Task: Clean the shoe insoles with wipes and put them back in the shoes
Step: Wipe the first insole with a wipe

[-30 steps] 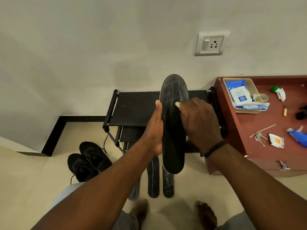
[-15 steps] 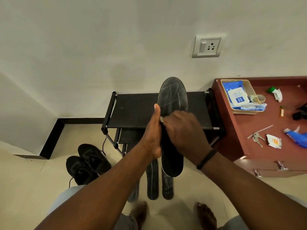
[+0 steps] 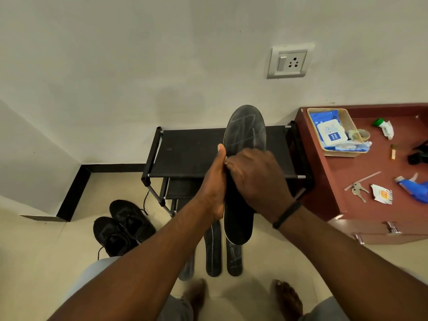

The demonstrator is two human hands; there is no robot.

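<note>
Single head cam, looking steeply down and forward: close on both hands, wall [image 3: 115,66] and floor [image 3: 34,262] beyond.

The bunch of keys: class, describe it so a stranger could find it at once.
Start at the reddish-brown wooden cabinet right of the black shoe rack. On its top, towards the near edge, lies the small bunch of silver metal keys, left of a torn white-and-orange sachet. It alone is metal.

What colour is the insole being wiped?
Black, streaked with pale grey marks near the toe; the insole shows in the head view.
</note>
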